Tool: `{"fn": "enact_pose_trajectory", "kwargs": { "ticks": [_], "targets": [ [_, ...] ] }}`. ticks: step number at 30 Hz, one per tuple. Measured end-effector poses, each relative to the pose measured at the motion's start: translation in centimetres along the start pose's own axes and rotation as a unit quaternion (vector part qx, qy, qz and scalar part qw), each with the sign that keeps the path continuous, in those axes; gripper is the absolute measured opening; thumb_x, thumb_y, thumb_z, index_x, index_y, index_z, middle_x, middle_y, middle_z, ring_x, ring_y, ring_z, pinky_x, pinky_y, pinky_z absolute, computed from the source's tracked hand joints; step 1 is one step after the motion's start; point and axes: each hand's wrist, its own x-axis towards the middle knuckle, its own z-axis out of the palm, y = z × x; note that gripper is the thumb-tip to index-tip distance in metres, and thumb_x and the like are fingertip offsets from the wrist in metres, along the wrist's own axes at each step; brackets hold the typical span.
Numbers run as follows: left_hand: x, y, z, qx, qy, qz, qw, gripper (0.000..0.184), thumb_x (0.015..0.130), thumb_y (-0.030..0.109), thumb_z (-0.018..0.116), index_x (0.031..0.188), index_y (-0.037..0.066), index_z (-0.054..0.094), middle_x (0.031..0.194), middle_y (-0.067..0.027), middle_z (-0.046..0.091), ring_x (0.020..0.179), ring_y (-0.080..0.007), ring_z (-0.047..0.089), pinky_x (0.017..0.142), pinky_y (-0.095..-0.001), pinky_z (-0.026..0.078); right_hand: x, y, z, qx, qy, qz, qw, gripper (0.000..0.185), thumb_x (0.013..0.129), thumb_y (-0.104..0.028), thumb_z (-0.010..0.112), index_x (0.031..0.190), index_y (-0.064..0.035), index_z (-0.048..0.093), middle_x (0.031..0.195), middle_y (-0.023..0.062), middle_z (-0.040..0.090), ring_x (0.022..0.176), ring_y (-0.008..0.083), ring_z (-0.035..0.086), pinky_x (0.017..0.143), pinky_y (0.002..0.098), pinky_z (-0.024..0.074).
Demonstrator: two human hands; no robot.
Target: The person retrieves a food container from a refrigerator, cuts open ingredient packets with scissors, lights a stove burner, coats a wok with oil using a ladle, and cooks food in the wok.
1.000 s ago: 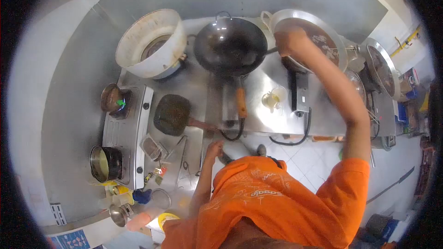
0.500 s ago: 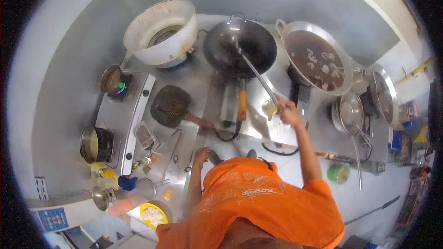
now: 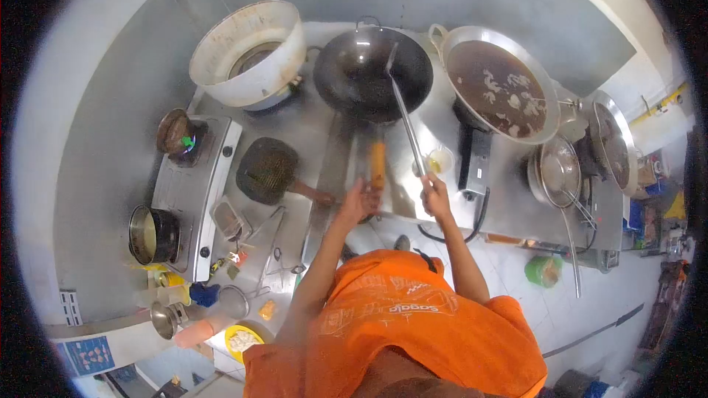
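My right hand (image 3: 435, 196) is closed round the long metal handle of a wok spatula (image 3: 408, 121). The spatula's head is inside a dark wok (image 3: 354, 77), by its right inner wall. Next to the lower end of the wok's wooden handle (image 3: 377, 166) is my left hand (image 3: 358, 202). Blur hides whether its fingers grip that handle. To the right of the wok stands a wide metal pan (image 3: 542, 131) of dark liquid with pale pieces in it. A small pale cup (image 3: 441, 160) with something yellow sits just beyond my right hand.
Left of the wok are a white ring-shaped guard (image 3: 284, 66) and a square grill pan (image 3: 267, 170). A two-burner stove (image 3: 214, 191) holds two small pots. Strainers (image 3: 559, 169) rest at the right. A yellow bowl (image 3: 258, 337) with pale contents is at lower left.
My left hand has moved up and right from near my waist to the wok handle. My right hand has come nearer and left, and the spatula now stands more upright in the wok.
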Motion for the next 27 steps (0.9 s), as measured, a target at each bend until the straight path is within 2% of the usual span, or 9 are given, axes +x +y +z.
{"fn": "enact_pose_trajectory", "kwargs": {
  "ticks": [3, 4, 7, 9, 15, 17, 20, 23, 27],
  "targets": [
    [3.3, 1.7, 3.4, -0.104, -0.026, 0.031, 0.994, 0.047, 0.093, 0.050, 0.047, 0.113, 0.008, 0.057, 0.095, -0.0116, 0.064, 0.080, -0.0222, 0.064, 0.067, -0.0368, 0.054, 0.1, 0.5, 0.4, 0.032, -0.027, 0.097, 0.994, 0.048, 0.092, -0.049, 0.054, 0.100, -0.0029, 0.063, 0.051, -0.0003, 0.046, 0.044, 0.0081, 0.045, 0.040, 0.0260, 0.0324],
    [3.7, 2.6, 4.1, -0.085, -0.037, 0.040, 0.995, 0.043, 0.093, 0.045, 0.049, 0.113, 0.007, 0.056, 0.093, -0.0104, 0.063, 0.079, -0.0217, 0.063, 0.067, -0.0363, 0.054, 0.3, 1.6, 1.4, 0.057, -0.013, 0.051, 0.997, 0.029, 0.098, -0.033, 0.049, 0.109, -0.0087, 0.060, 0.048, -0.0054, 0.038, 0.034, 0.0046, 0.031, 0.031, 0.0234, 0.0207],
    [5.2, 3.5, 4.8, -0.045, -0.051, 0.038, 0.997, 0.030, 0.092, 0.032, 0.056, 0.109, 0.007, 0.055, 0.085, -0.0057, 0.061, 0.073, -0.0174, 0.061, 0.060, -0.0317, 0.051, 1.0, 4.2, 1.6, 0.028, 0.017, 0.041, 0.999, 0.031, 0.098, -0.034, 0.050, 0.109, -0.0068, 0.060, 0.050, -0.0050, 0.040, 0.035, 0.0047, 0.031, 0.032, 0.0232, 0.0210],
    [7.2, 3.4, 3.7, -0.035, -0.030, 0.009, 0.999, 0.024, 0.086, 0.026, 0.064, 0.101, 0.009, 0.056, 0.075, -0.0011, 0.059, 0.062, -0.0111, 0.058, 0.047, -0.0247, 0.047, 2.5, 7.2, 1.1, -0.071, 0.010, -0.089, 0.993, 0.032, 0.097, -0.034, 0.051, 0.110, -0.0074, 0.061, 0.051, -0.0039, 0.042, 0.036, 0.0055, 0.033, 0.032, 0.0243, 0.0233],
    [6.7, 4.0, 3.3, -0.078, -0.023, -0.030, 0.996, 0.021, 0.083, 0.015, 0.067, 0.089, 0.012, 0.047, 0.069, 0.0022, 0.051, 0.050, -0.0070, 0.048, 0.042, -0.0208, 0.042, 2.0, -8.3, -3.1, -0.141, -0.043, 0.056, 0.988, 0.039, 0.085, -0.032, 0.065, 0.107, -0.0004, 0.065, 0.088, 0.0141, 0.068, 0.062, 0.0205, 0.062, 0.057, 0.0324, 0.0492],
    [5.7, 4.7, 3.7, -0.088, -0.016, -0.045, 0.995, 0.021, 0.083, 0.013, 0.066, 0.090, 0.012, 0.047, 0.068, 0.0022, 0.051, 0.051, -0.0068, 0.048, 0.042, -0.0211, 0.041, 3.1, -14.6, -4.9, -0.318, -0.016, 0.069, 0.945, 0.039, 0.086, -0.030, 0.059, 0.109, 0.0012, 0.064, 0.100, 0.0210, 0.066, 0.084, 0.0286, 0.066, 0.075, 0.0392, 0.0534],
    [4.5, 5.7, 5.1, -0.081, -0.012, -0.048, 0.995, 0.019, 0.083, 0.012, 0.065, 0.090, 0.012, 0.047, 0.067, 0.0024, 0.051, 0.052, -0.0066, 0.048, 0.042, -0.0213, 0.041, 9.7, -17.0, -10.1, -0.542, -0.035, -0.153, 0.826, 0.040, 0.088, -0.033, 0.059, 0.114, -0.0037, 0.063, 0.096, 0.0185, 0.068, 0.088, 0.0328, 0.065, 0.077, 0.0412, 0.0508],
    [5.2, 4.8, 4.7, -0.034, -0.007, -0.032, 0.999, 0.014, 0.084, 0.018, 0.064, 0.082, 0.012, 0.051, 0.062, 0.0020, 0.050, 0.050, -0.0089, 0.048, 0.041, -0.0222, 0.040, 9.4, -31.8, -6.8, -0.681, -0.177, -0.119, 0.701, 0.039, 0.079, -0.021, 0.057, 0.111, 0.0000, 0.063, 0.103, 0.0197, 0.066, 0.094, 0.0363, 0.064, 0.078, 0.0448, 0.0521],
    [7.2, 3.6, 2.7, 0.002, 0.009, -0.010, 1.000, 0.016, 0.084, 0.022, 0.062, 0.077, 0.012, 0.052, 0.058, 0.0005, 0.050, 0.048, -0.0120, 0.049, 0.040, -0.0243, 0.039, 9.8, -37.7, -1.5, -0.795, -0.226, -0.039, 0.562, 0.033, 0.077, -0.022, 0.058, 0.105, -0.0056, 0.068, 0.103, 0.0193, 0.066, 0.093, 0.0363, 0.065, 0.077, 0.0449, 0.0530]
  ]
}}
